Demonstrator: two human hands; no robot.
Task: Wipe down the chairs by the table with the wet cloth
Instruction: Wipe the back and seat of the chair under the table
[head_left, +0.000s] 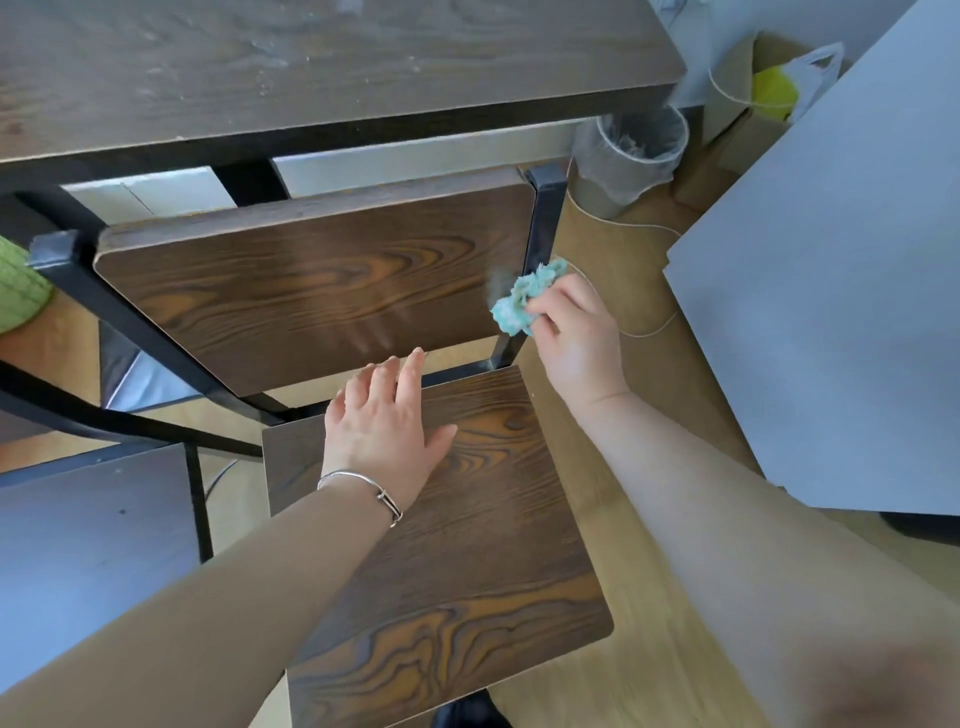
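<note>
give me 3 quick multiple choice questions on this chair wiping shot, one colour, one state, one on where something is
1. The cloth is:
A. teal
B. red
C. black

2. The left hand is:
A. gripping the cloth
B. flat, fingers straight, on the seat
C. clenched in a fist in mid-air

3. The cloth is:
A. lying loose on the seat
B. under the left hand
C. at the right edge of the backrest, held in the right hand

Answers:
1 A, the bunched fabric is blue-green.
2 B, the palm lies on the wood near the seat's back edge and holds nothing.
3 C, the right hand's fingers curl round the cloth beside the black post of the chair frame.
</note>
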